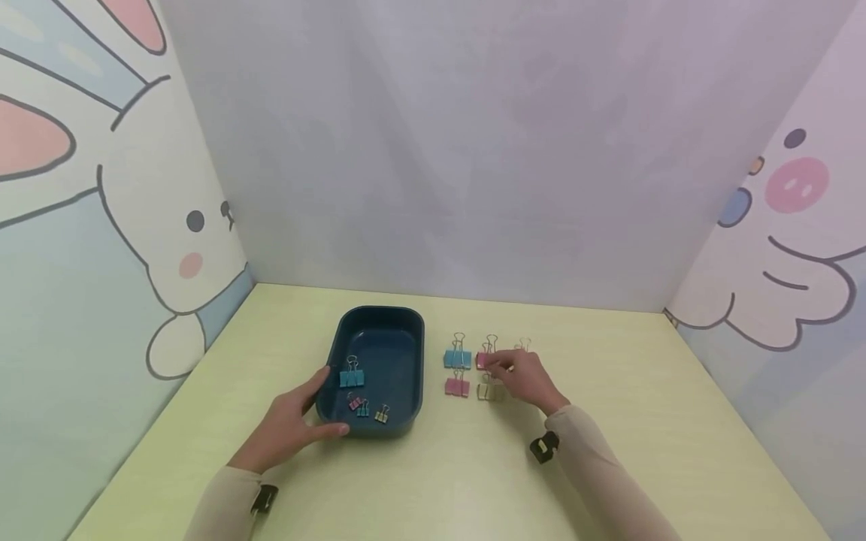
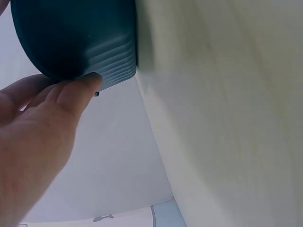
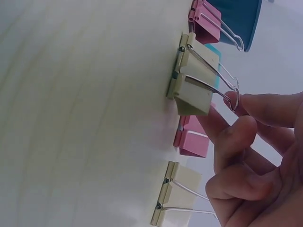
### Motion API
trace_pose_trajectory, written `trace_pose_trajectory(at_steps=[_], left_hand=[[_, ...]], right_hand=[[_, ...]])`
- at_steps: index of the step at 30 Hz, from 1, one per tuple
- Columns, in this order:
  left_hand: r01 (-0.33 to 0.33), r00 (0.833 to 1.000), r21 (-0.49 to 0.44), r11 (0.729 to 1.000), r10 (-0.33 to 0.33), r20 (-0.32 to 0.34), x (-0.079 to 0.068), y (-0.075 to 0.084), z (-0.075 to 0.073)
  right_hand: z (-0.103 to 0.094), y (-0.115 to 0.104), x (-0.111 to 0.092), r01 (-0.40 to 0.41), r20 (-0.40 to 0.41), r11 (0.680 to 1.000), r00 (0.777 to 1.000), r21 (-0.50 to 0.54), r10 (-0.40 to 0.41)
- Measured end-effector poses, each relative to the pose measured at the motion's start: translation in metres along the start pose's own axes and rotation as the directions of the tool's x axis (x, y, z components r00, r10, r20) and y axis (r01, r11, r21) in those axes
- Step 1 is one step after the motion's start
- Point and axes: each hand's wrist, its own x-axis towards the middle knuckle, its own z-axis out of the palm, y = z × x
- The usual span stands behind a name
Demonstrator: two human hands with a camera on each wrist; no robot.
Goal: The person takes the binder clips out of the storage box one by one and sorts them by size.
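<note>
My left hand [image 1: 287, 427] grips the near left corner of a dark blue tray [image 1: 387, 353], thumb at the front rim and fingers along the left side. A large blue binder clip [image 1: 352, 378] and several small ones lie inside it. Right of the tray, my right hand [image 1: 531, 381] pinches the wire handles of a cream binder clip [image 3: 196, 71], which stands with its spine at the table. Beside it are a pink binder clip [image 1: 456, 387], a blue binder clip [image 1: 457, 359] and another pink binder clip [image 1: 482, 361] behind.
Another cream binder clip [image 3: 177, 194] stands at the row's far right, mostly hidden by my right hand in the head view. The pale yellow table [image 1: 609, 391] meets a grey back wall [image 1: 446, 150] and side walls with cartoon animals.
</note>
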Motion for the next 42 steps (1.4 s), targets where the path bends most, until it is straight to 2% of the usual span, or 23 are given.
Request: trace_pose_trajectory(at_steps=[3,13,18,23,31,36,39,42], left_hand=[[0.003,1.000,-0.003,1.000,-0.003,-0.001,-0.001,0.000,0.000],[0.010,1.000,-0.014,1.000,-0.010,-0.002,-0.001,-0.003,0.002],[-0.016,1.000,-0.011,1.000,0.016,-0.009,0.000,-0.001,0.000],[-0.018,1.000,-0.013,1.000,0.018,-0.015,0.002,-0.001,0.000],[0.000,1.000,-0.028,1.000,0.000,-0.002,0.000,-0.003,0.003],[-0.021,1.000,-0.032,0.999,0.020,-0.010,0.001,-0.003,0.003],[-0.018,1.000,-0.033,0.999,0.018,-0.010,0.001,-0.002,0.002],[-0.021,1.000,-0.029,0.999,0.021,-0.013,0.000,-0.003,0.002]], right_hand=[[-0.003,0.000,-0.001,-0.001,0.004,1.000,1.000,0.014,0.001],[-0.005,-0.004,0.002,0.064,-0.028,0.997,0.997,-0.035,-0.065],[-0.008,-0.014,0.006,0.119,-0.059,0.991,0.991,-0.054,-0.122],[-0.012,-0.026,0.010,0.146,-0.056,0.987,0.987,-0.059,-0.149],[-0.012,-0.042,0.016,0.170,0.037,0.985,0.985,-0.030,-0.168],[-0.013,-0.059,0.021,0.208,0.065,0.975,0.977,-0.078,-0.203],[-0.014,-0.069,0.025,0.243,0.120,0.968,0.965,-0.069,-0.233],[-0.012,-0.079,0.029,0.302,0.184,0.951,0.940,-0.058,-0.287]])
